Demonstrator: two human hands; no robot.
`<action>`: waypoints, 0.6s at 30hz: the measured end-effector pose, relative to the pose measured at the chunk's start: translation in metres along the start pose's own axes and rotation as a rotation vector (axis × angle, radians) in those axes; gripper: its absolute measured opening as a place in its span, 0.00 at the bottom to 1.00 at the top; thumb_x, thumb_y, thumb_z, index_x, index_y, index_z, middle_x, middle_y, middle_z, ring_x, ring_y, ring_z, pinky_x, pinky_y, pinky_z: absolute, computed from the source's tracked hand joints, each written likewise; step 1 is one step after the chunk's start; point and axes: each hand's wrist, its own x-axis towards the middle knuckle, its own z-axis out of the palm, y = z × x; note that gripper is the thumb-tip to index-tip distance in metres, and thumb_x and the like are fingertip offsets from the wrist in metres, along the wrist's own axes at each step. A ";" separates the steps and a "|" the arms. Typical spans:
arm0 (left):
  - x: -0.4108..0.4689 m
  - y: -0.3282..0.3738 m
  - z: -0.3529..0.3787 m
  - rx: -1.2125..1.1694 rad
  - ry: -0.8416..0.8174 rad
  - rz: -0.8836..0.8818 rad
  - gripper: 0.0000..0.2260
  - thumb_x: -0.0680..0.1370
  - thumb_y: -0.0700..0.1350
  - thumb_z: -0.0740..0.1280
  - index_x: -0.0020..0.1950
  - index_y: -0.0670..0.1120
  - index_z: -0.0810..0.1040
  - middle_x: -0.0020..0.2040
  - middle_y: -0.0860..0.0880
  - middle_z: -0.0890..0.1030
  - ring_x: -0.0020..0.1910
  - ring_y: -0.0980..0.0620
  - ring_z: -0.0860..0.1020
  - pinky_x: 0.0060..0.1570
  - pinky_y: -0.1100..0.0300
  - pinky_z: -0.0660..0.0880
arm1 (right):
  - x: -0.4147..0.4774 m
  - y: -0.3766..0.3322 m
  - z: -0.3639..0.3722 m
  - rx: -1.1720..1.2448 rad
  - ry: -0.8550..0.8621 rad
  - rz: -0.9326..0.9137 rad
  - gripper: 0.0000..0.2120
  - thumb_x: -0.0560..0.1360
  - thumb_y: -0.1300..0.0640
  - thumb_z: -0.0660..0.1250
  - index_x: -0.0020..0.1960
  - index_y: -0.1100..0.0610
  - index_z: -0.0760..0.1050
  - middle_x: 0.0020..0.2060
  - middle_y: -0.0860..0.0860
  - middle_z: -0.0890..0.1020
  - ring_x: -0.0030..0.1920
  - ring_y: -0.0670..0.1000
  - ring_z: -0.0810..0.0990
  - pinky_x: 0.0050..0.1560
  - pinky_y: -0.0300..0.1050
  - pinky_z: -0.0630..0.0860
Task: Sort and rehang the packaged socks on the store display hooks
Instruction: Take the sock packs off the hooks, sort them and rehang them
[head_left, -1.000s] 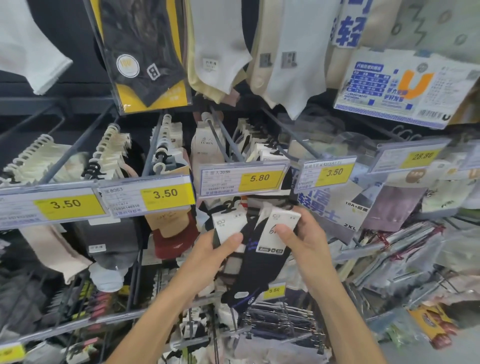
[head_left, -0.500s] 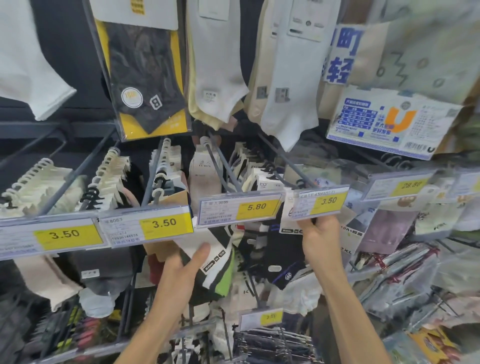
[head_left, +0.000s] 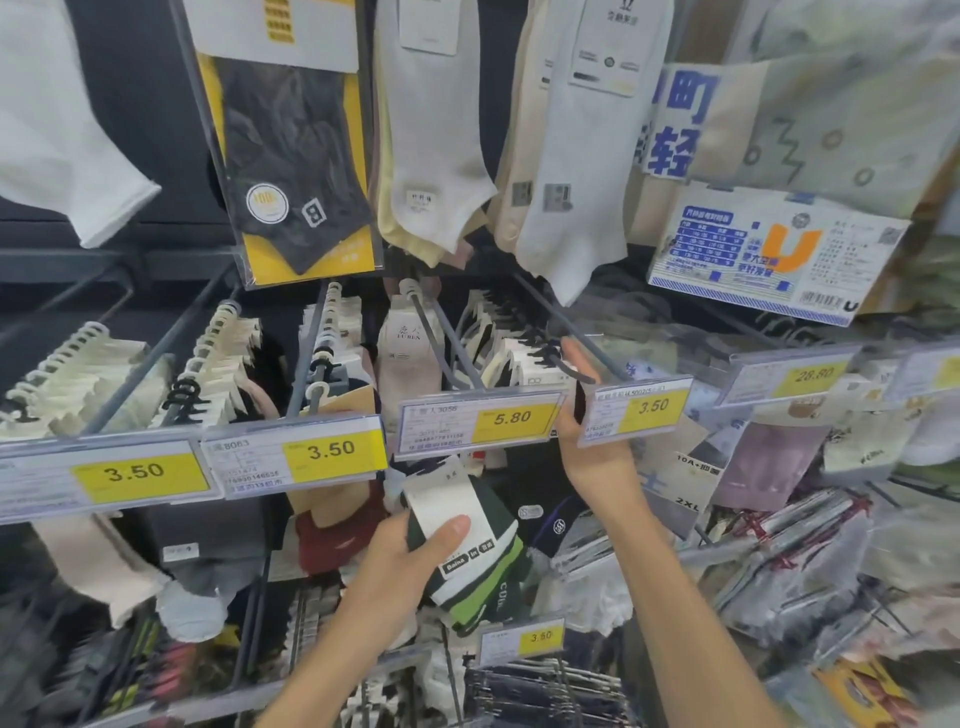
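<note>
The 5.80 tag (head_left: 480, 422) is white with a yellow block and dark digits. Right below it, the striped pack (head_left: 480, 558) goes dark green, white and lime green, with a plain white card band up top. Just right of the tag there's a black pair (head_left: 578, 405). Down-left of it is a dark red sock (head_left: 332, 540) under a tan card. Up-left, a charcoal sock (head_left: 296, 171) sits on bright yellow backing with a round white badge. Straight above are pale grey socks (head_left: 431, 130) with cream ones behind. Up-right there's a white and blue box (head_left: 727, 249) with a big orange U. Down-right, a dusty mauve pack (head_left: 763, 462).
</note>
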 end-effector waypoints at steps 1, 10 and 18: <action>0.000 0.000 0.000 0.018 -0.022 0.014 0.07 0.79 0.45 0.67 0.52 0.55 0.82 0.49 0.62 0.86 0.46 0.63 0.84 0.40 0.74 0.76 | -0.002 -0.002 0.000 -0.011 0.001 -0.105 0.16 0.80 0.62 0.65 0.67 0.60 0.74 0.61 0.53 0.80 0.64 0.46 0.77 0.46 0.23 0.68; 0.001 0.000 0.012 0.167 -0.183 0.153 0.08 0.73 0.56 0.70 0.50 0.61 0.85 0.49 0.60 0.86 0.47 0.63 0.83 0.43 0.73 0.74 | -0.094 0.025 -0.006 0.047 -0.159 -0.363 0.20 0.77 0.50 0.67 0.67 0.37 0.70 0.57 0.38 0.80 0.62 0.44 0.78 0.59 0.35 0.74; 0.010 -0.027 0.023 0.290 -0.175 0.146 0.05 0.79 0.50 0.67 0.50 0.61 0.81 0.50 0.58 0.85 0.51 0.61 0.82 0.56 0.59 0.75 | -0.066 0.028 -0.034 0.296 0.089 -0.241 0.12 0.81 0.63 0.64 0.61 0.50 0.74 0.51 0.41 0.83 0.53 0.40 0.81 0.51 0.34 0.76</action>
